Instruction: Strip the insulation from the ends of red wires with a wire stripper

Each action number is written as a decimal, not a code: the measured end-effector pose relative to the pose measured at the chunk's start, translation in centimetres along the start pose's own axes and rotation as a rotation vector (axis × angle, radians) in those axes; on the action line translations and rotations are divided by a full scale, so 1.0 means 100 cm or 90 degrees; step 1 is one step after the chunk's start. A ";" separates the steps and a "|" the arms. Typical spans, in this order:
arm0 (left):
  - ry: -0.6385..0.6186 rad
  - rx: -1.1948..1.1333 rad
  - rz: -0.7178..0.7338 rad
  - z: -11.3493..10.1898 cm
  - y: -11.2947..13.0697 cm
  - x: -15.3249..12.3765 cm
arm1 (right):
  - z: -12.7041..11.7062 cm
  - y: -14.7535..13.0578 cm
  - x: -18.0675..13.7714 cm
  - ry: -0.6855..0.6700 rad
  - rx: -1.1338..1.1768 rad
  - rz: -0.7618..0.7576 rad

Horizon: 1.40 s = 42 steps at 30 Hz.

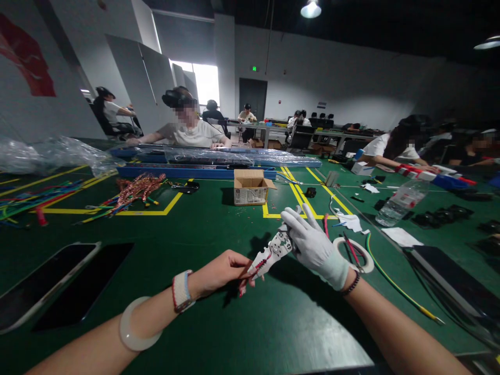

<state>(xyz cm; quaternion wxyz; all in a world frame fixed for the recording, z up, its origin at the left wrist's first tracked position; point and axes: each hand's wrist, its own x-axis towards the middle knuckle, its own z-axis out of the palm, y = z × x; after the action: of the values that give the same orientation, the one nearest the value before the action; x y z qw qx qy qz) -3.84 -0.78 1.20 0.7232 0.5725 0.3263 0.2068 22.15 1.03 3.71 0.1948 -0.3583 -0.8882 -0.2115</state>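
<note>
My right hand (312,239), in a white glove, is closed around the handles of a metal wire stripper (271,255), whose jaws point left toward my other hand. My bare left hand (222,271) pinches a thin red wire (250,278) at the stripper's jaws. Both hands hover just above the green table (219,333). A pale bangle and a beaded band sit on my left forearm.
A roll of white tape (361,255) and a yellow-green cable (394,284) lie right of my right hand. An open cardboard box (250,188), a pile of coloured wires (136,190), a plastic bottle (402,200) and two phones (42,284) sit around. Other people sit at the far tables.
</note>
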 end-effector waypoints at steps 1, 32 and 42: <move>0.004 0.001 0.005 0.000 -0.001 0.000 | -0.001 -0.001 0.000 -0.005 -0.007 0.006; 0.130 -0.127 0.012 0.000 0.000 0.003 | -0.001 -0.014 0.003 -0.023 -0.054 0.090; 0.134 -0.067 0.035 0.001 0.003 0.003 | 0.002 -0.015 0.001 -0.048 -0.058 0.071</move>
<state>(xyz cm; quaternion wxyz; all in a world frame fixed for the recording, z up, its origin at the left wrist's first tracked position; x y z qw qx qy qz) -3.56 -0.56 1.45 0.7080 0.5174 0.3737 0.3024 20.98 0.26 3.25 0.1563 -0.4234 -0.8631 -0.2266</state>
